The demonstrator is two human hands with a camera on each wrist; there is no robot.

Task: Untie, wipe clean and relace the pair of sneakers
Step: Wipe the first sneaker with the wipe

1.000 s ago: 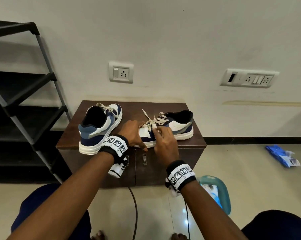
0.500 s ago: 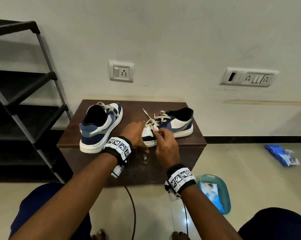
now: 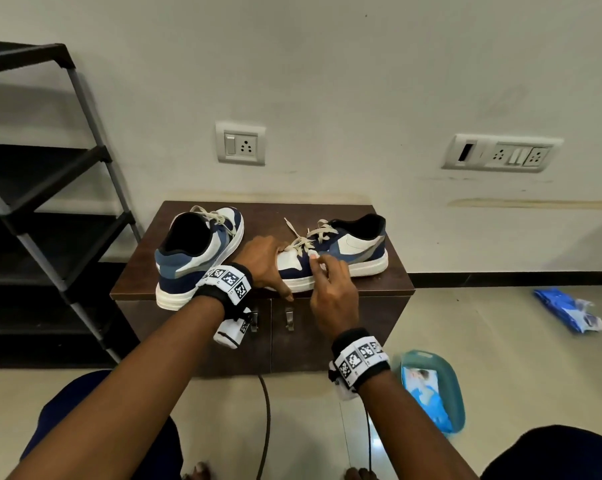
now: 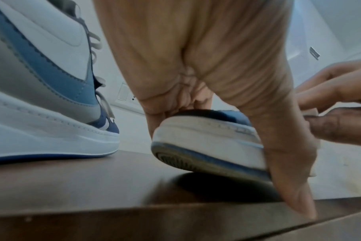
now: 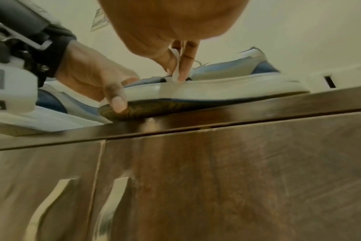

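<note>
Head view downward, wrist views close, low

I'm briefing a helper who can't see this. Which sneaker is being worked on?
On the brown cabinet below the wall sockets stand two sneakers. It is the right sneaker, lying sideways, its toe gripped by the left hand, its laces loose.

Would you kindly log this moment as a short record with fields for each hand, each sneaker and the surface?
left hand: grips toe of right sneaker, thumb under the sole
right hand: pinches lace near the toe
right sneaker: toe lifted, lace loosened
left sneaker: flat, untouched, laced
cabinet top: holds both sneakers
</note>
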